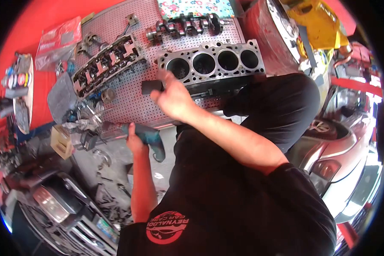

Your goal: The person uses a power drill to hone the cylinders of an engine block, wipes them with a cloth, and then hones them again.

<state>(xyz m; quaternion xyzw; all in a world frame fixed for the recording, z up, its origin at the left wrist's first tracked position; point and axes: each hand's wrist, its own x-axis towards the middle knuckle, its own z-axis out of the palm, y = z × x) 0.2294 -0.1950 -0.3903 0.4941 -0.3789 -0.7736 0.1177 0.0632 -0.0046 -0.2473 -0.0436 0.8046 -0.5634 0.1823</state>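
Observation:
My left hand [135,140] is closed round the body of a teal and black power drill [150,137], below the front edge of the bench. The drill's handle points down toward my knee. My right hand [173,100], blurred by motion, is over the near left corner of an engine block [219,77] with a row of open cylinder bores. At its fingers is a dark square piece [151,87], like sandpaper, seemingly pinched at its right edge. My leg in black trousers overlaps the near right side of the block.
A cylinder head [109,64] lies on the perforated bench [147,64], left of the block. Behind stands a crankshaft [190,25]. Pistons with rods [89,45] lie at the left. A cardboard box [61,141] sits left of the drill. A car front [68,205] is at lower left.

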